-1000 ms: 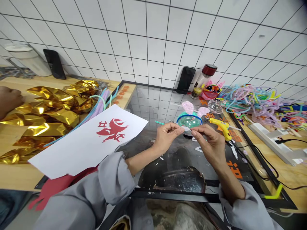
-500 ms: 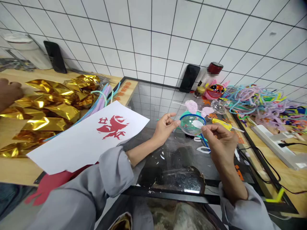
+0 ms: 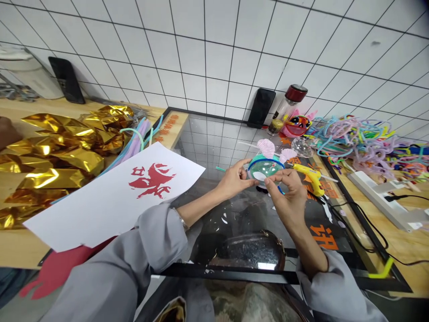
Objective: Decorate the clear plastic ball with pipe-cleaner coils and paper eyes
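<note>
A clear plastic dome [image 3: 272, 167] with a blue pipe-cleaner band and green pipe cleaner behind it is held above the dark glass tabletop. My left hand [image 3: 236, 179] grips its left edge, thumb along the lower rim. Between the thumb and fingers of my right hand [image 3: 287, 188] is a small white oval piece [image 3: 259, 175], which lies against the lower front of the dome; whether it is stuck there I cannot tell. Pink fluffy ear shapes [image 3: 266, 147] show just above the dome. A yellow glue gun [image 3: 311, 179] lies right of my right hand.
White paper with a red cut-out pattern [image 3: 117, 197] lies at left beside gold foil [image 3: 63, 152]. At the back stand a phone [image 3: 261, 107] and a glass bottle [image 3: 280, 114]. Pipe cleaners [image 3: 358, 138] heap at right, near a power strip [image 3: 382, 199]. Another person's hand [image 3: 8, 132] shows at far left.
My right hand has moved left and down with the white oval, from the dome's right side to its lower front. The glue gun is now less covered.
</note>
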The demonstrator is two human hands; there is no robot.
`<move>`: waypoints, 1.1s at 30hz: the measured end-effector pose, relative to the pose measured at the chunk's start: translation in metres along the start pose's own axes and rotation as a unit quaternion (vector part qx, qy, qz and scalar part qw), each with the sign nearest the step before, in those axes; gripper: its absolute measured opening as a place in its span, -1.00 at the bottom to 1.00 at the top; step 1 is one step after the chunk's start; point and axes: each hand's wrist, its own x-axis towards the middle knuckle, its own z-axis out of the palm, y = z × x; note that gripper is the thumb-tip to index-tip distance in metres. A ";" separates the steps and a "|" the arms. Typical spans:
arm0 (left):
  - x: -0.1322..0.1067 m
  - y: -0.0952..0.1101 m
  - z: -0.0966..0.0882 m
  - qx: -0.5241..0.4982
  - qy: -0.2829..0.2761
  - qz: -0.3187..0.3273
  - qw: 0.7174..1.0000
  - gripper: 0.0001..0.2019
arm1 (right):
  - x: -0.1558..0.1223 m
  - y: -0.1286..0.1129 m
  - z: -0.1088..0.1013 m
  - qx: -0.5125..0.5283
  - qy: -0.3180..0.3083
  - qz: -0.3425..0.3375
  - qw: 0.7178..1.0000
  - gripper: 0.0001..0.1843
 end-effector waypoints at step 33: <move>0.002 0.000 0.007 -0.043 0.003 -0.014 0.999 -0.27 | 0.008 0.022 -0.010 0.029 -0.023 -0.005 0.999 -0.89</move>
